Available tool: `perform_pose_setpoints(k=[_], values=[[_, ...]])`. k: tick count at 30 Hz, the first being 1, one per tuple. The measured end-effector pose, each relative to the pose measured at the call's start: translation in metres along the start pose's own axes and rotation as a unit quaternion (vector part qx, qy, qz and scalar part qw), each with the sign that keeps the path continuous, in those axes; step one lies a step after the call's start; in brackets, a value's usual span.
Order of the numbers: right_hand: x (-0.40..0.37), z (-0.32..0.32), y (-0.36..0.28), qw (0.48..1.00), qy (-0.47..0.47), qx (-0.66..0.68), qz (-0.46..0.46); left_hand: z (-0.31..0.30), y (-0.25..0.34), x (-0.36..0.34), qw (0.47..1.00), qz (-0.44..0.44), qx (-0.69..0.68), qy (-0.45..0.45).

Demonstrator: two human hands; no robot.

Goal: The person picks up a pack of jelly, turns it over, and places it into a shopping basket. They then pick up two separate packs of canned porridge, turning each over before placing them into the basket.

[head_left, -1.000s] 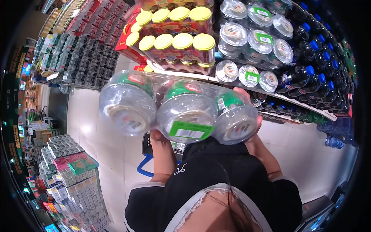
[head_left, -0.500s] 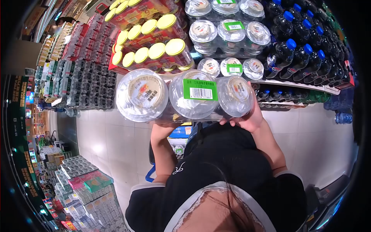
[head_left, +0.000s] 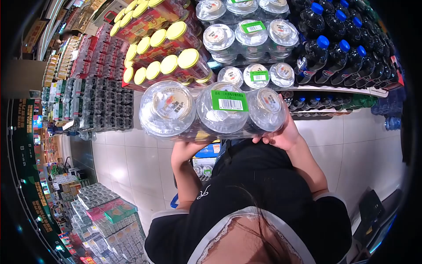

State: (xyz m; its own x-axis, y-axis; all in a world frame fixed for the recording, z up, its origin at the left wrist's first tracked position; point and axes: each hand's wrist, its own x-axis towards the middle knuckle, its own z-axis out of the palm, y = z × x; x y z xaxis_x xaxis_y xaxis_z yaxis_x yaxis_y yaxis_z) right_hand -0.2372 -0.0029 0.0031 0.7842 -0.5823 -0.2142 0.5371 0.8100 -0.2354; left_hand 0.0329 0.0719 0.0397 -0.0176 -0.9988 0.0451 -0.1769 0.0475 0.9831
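Note:
In front of my chest I hold a shrink-wrapped three-pack of clear-lidded cups (head_left: 168, 108), with a green barcode label across its middle lid. My left hand (head_left: 190, 151) supports the pack from below at its left part; its fingers are mostly hidden under the wrap. At the right end my right hand (head_left: 285, 133) grips the side, fingertips curled under the lower edge. Just beyond the pack, matching three-packs (head_left: 251, 37) stand stacked on the display, some with the same green label.
Yellow-lidded jars (head_left: 169, 64) in red packs stand left of the stack, and dark bottles with blue caps (head_left: 323, 42) stand right. Further left are shrink-wrapped drink packs (head_left: 107, 103). Piled cartons (head_left: 114, 211) rise lower left. Below my left hand a blue box (head_left: 206, 150) lies beside my body.
The display and bottles have shifted left in view, while the floor stacks on the left moved slightly right and down. The cup pack sits slightly further right in view, still in both hands.

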Motion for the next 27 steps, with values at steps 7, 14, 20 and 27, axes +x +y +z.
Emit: perform_pose_setpoints(k=[7, 14, 20, 27], values=[[0.001, -0.02, 0.009, 0.993, -0.021, 0.093, 0.067, 0.008, 0.004, 0.004, 0.996, 0.016, -0.077, 0.043], [-0.001, -0.016, 0.012, 0.993, 0.022, 0.097, 0.062, 0.015, 0.001, 0.002, 0.992, 0.062, 0.015, 0.108], [0.001, -0.013, 0.011, 0.997, 0.016, 0.057, 0.055, 0.01, -0.011, -0.003, 0.989, 0.038, -0.05, 0.136], [0.0, -0.008, 0.012, 0.997, 0.022, 0.058, 0.054, 0.012, -0.019, -0.006, 0.983, 0.051, -0.012, 0.179]])
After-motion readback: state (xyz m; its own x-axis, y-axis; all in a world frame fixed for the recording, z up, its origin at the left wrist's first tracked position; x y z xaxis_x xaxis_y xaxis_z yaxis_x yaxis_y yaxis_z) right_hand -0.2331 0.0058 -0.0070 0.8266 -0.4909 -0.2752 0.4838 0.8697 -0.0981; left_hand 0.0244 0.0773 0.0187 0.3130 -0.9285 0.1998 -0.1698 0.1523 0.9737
